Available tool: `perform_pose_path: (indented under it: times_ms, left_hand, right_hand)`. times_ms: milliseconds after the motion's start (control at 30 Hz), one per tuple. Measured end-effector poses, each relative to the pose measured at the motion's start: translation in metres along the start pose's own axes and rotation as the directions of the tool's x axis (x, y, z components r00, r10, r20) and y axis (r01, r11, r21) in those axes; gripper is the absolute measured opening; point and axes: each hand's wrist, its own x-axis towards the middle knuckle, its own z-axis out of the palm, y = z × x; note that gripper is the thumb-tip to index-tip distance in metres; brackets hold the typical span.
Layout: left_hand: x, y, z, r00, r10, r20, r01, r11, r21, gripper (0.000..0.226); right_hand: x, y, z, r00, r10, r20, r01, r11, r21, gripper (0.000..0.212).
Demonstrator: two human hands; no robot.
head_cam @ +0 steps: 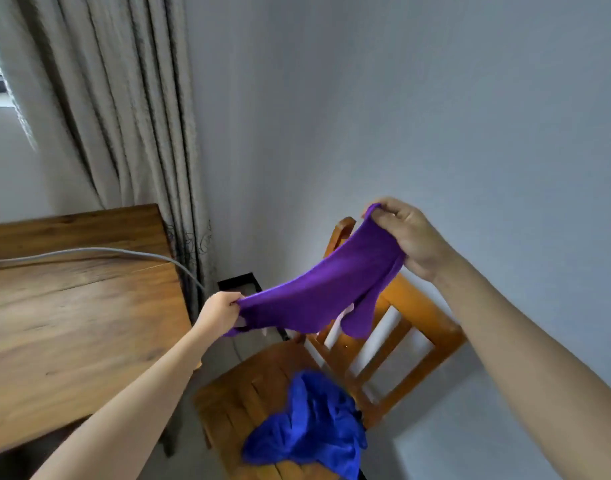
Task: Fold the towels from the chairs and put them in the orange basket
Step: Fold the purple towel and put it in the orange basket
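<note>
Both hands pinch the purple towel (317,292) mid-frame, left hand (219,311) lower, right hand (406,237) higher; blue towel (314,424) lies on the chair (411,327) below.

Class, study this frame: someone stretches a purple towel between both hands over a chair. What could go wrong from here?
1. The left hand and right hand each pinch only a small bit of the purple towel. It may slip and fall onto the crumpled blue towel on the chair.
2. Loose flaps hang beneath the towel's right end, close to the chair's back slats, so the fold could come out uneven or snag.
</note>
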Motion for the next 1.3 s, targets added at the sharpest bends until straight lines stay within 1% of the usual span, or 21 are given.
perform_pose_path:
  times_ms: [67,100,133,167,233,333,367,433,533,633,733,767,800,867,933,1000,1033,1067,1133,1233,1300]
  left_hand:
    - [-0.043,-0.038,0.042,0.986,-0.158,0.046,0.153,0.985,0.083,0.031]
    - [-0.062,-0.053,0.062,0.966,-0.251,0.066,0.24,0.96,0.143,0.034]
    - [-0.093,-0.062,0.086,0.931,-0.349,0.107,0.326,0.926,0.19,0.036]
    - [-0.124,-0.071,0.111,0.897,-0.417,0.146,0.389,0.902,0.187,0.038]
    - [-0.167,-0.078,0.146,0.891,-0.404,0.209,0.381,0.914,0.141,0.048]
    - [-0.252,-0.058,0.185,0.849,-0.375,0.371,0.398,0.917,0.017,0.067]
    - [-0.277,-0.053,0.195,0.846,-0.364,0.39,0.413,0.91,-0.046,0.072]
    - [-0.317,-0.042,0.208,0.862,-0.374,0.343,0.441,0.886,-0.142,0.068]
    - [-0.338,-0.02,0.209,0.889,-0.402,0.217,0.449,0.858,-0.249,0.055]
    - [-0.344,-0.011,0.206,0.91,-0.395,0.128,0.415,0.864,-0.283,0.043]
    - [-0.345,-0.002,0.198,0.887,-0.458,0.054,0.449,0.829,-0.334,0.012]
    - [-0.345,0.002,0.196,0.872,-0.486,0.064,0.473,0.798,-0.374,0.003]
    - [-0.346,0.004,0.196,0.852,-0.515,0.095,0.503,0.756,-0.419,0.01]
    - [-0.348,0.01,0.197,0.807,-0.56,0.19,0.562,0.629,-0.537,0.016]
    - [-0.348,0.016,0.196,0.754,-0.597,0.273,0.592,0.438,-0.677,0.019]
    - [-0.345,0.019,0.191,0.696,-0.623,0.358,0.595,0.22,-0.773,0.033]
    - [-0.342,0.021,0.189,0.675,-0.626,0.391,0.602,0.16,-0.782,0.039]
    - [-0.339,0.023,0.188,0.655,-0.629,0.419,0.627,0.142,-0.766,0.041]
    - [-0.335,0.03,0.186,0.62,-0.644,0.448,0.673,0.143,-0.726,0.033]
    - [-0.33,0.035,0.186,0.573,-0.699,0.427,0.707,0.16,-0.689,0.016]
    - [-0.328,0.035,0.186,0.566,-0.727,0.388,0.699,0.174,-0.693,0.015]
  right_hand:
    - [-0.047,0.044,0.005,0.976,0.121,0.182,-0.117,0.993,-0.034,0.038]
    - [-0.066,0.067,0.008,0.945,0.192,0.265,-0.18,0.981,-0.071,0.033]
    - [-0.09,0.097,0.01,0.892,0.279,0.355,-0.247,0.96,-0.133,0.028]
    - [-0.115,0.126,0.014,0.843,0.354,0.405,-0.288,0.933,-0.215,0.024]
    - [-0.144,0.178,0.023,0.803,0.448,0.393,-0.316,0.879,-0.358,0.019]
    - [-0.202,0.239,0.028,0.758,0.505,0.413,-0.338,0.846,-0.413,0.016]
    - [-0.219,0.252,0.029,0.743,0.526,0.415,-0.35,0.833,-0.429,0.02]
    - [-0.249,0.264,0.031,0.718,0.561,0.411,-0.394,0.815,-0.424,0.026]
    - [-0.269,0.259,0.033,0.732,0.55,0.401,-0.44,0.832,-0.338,0.02]
    - [-0.276,0.253,0.032,0.738,0.532,0.415,-0.433,0.845,-0.313,0.01]
    - [-0.282,0.248,0.03,0.759,0.509,0.406,-0.419,0.859,-0.293,0.012]
    - [-0.283,0.247,0.03,0.768,0.508,0.389,-0.421,0.859,-0.29,0.012]
    - [-0.284,0.247,0.028,0.777,0.507,0.373,-0.42,0.859,-0.293,0.012]
    - [-0.285,0.245,0.026,0.787,0.499,0.362,-0.399,0.86,-0.318,0.015]
    - [-0.284,0.242,0.024,0.794,0.476,0.379,-0.351,0.867,-0.353,0.017]
    - [-0.283,0.24,0.024,0.798,0.445,0.407,-0.277,0.87,-0.408,0.019]
    - [-0.283,0.239,0.024,0.801,0.429,0.418,-0.24,0.869,-0.433,0.021]
    - [-0.283,0.238,0.024,0.806,0.413,0.423,-0.213,0.87,-0.444,0.021]
    - [-0.286,0.239,0.027,0.817,0.399,0.417,-0.217,0.881,-0.42,0.018]
    - [-0.296,0.244,0.031,0.817,0.43,0.385,-0.309,0.889,-0.337,0.021]
    - [-0.303,0.25,0.03,0.81,0.463,0.36,-0.37,0.879,-0.3,0.022]
